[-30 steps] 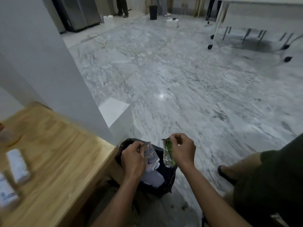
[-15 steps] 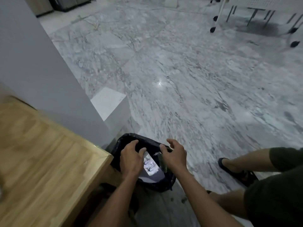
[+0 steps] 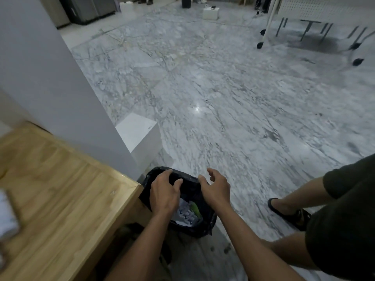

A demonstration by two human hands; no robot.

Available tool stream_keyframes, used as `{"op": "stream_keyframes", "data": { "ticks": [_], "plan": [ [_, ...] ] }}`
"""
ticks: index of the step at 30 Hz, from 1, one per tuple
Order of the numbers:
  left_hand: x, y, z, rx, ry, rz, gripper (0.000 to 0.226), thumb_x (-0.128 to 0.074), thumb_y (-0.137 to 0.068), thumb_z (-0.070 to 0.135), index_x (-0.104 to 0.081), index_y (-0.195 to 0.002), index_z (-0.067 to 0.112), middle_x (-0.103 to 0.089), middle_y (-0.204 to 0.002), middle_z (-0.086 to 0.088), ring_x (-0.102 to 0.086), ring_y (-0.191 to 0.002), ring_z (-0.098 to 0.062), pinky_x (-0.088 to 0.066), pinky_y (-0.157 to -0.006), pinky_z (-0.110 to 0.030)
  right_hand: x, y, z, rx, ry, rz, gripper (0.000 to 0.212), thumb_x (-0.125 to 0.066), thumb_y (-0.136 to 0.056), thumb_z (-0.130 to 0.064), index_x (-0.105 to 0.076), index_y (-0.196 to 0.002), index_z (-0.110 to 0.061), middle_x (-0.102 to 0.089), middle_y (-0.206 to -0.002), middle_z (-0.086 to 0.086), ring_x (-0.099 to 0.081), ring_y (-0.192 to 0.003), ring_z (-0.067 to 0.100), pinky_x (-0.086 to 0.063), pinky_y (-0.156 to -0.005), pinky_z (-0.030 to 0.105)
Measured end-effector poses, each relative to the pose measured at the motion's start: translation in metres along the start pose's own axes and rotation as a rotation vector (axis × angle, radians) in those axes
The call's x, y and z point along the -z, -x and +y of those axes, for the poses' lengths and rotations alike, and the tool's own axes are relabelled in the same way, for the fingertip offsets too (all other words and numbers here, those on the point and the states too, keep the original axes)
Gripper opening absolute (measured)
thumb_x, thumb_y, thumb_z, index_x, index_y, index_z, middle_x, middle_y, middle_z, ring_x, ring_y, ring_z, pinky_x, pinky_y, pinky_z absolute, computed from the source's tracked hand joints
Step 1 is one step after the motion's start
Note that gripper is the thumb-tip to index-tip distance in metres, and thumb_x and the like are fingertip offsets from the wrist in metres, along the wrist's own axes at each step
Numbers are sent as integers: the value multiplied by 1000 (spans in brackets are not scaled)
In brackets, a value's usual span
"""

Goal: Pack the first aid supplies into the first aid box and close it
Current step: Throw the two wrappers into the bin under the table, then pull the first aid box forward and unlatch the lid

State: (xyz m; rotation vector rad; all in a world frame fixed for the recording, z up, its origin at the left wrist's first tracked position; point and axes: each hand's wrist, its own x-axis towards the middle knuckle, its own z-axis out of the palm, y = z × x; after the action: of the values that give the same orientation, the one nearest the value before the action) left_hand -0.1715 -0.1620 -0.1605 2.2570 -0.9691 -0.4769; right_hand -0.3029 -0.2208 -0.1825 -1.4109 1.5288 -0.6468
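Both our hands, left hand [image 3: 164,194] and right hand [image 3: 216,189], hover open and empty over the bin [image 3: 205,226] with wrappers [image 3: 187,211] inside; first aid box unseen, blurred supplies [image 3: 7,216] on bench [image 3: 67,191] risk being forgotten.

Torn silver and green wrappers [image 3: 189,212] lie crumpled inside the black-lined bin [image 3: 205,226] on the floor.

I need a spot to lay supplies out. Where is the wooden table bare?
The wooden table is bare from its corner by the black bin back to the wall. Its left edge holds blurred white items.
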Motion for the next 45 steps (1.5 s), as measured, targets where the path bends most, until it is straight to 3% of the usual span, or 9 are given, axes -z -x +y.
{"op": "stream_keyframes", "data": {
  "ticks": [6, 9, 12, 15, 18, 21, 32, 38, 45],
  "plan": [
    [21, 17, 22, -73, 37, -9, 48, -65, -86, 35, -57, -130, 19, -61, -130, -4, -57, -117, -21, -47, -93, -34, 23, 18, -24, 41, -39, 36, 48, -63, -94, -29, -51, -139, -17, -56, -140, 1, -54, -125, 18, -47, -101, 36],
    [42, 29, 42, -155, 94, 15, 47, -63, -87, 34, -56, -131, 19, -60, -132, -2, -58, -103, -8, -45, -90, -26, 39, 29, -46, 75, -94, 66, 44, -64, -93, -27, -54, -135, -20, -59, -135, -1, -58, -115, 17, -49, -91, 33],
    [73, 41, 58, -227, 141, 74, 46, -62, -86, 36, -58, -129, 21, -61, -131, 0, -59, -113, -12, -49, -94, -32, 51, 45, -77, 134, -172, 76, 42, -66, -92, -27, -57, -132, -20, -61, -129, 0, -59, -103, 13, -47, -81, 28],
    [113, 55, 65, -256, 191, 152, 43, -63, -86, 36, -60, -126, 23, -64, -125, 3, -60, -110, -9, -48, -89, -26, 53, 67, -113, 214, -228, 45, 40, -67, -91, -28, -59, -130, -23, -63, -124, -3, -60, -97, 8, -47, -84, 28],
    [154, 71, 67, -286, 257, 260, 41, -65, -83, 35, -63, -122, 23, -67, -120, 6, -62, -103, -5, -54, -89, -33, 44, 96, -149, 307, -280, -32, 36, -67, -90, -26, -62, -125, -26, -65, -119, -7, -60, -94, -1, -50, -85, 29],
    [195, 86, 63, -293, 285, 363, 39, -68, -82, 35, -66, -118, 22, -68, -117, 8, -63, -100, -2, -54, -88, -29, 28, 125, -182, 397, -313, -118, 35, -68, -89, -26, -63, -123, -26, -66, -116, -8, -62, -95, -1, -54, -92, 36],
    [320, 154, -23, -140, 228, 663, 34, -69, -82, 31, -68, -115, 22, -70, -110, 12, -64, -96, 0, -56, -84, -30, -38, 234, -231, 612, -282, -481, 31, -69, -88, -27, -66, -119, -29, -68, -109, -12, -65, -97, 0, -57, -89, 41],
    [359, 204, -85, 18, 178, 845, 36, -73, -80, 36, -69, -114, 25, -72, -108, 11, -64, -94, 2, -57, -82, -31, -87, 282, -235, 721, -212, -704, 29, -69, -89, -23, -66, -118, -28, -69, -108, -12, -63, -93, -8, -50, -73, 16],
    [399, 242, -149, 191, 138, 1038, 34, -73, -81, 29, -69, -114, 27, -70, -107, 9, -64, -98, -3, -56, -77, -29, -160, 320, -243, 745, -130, -896, 33, -71, -87, -29, -64, -119, -29, -69, -110, -9, -64, -95, -2, -52, -74, 18]
  ]
}}
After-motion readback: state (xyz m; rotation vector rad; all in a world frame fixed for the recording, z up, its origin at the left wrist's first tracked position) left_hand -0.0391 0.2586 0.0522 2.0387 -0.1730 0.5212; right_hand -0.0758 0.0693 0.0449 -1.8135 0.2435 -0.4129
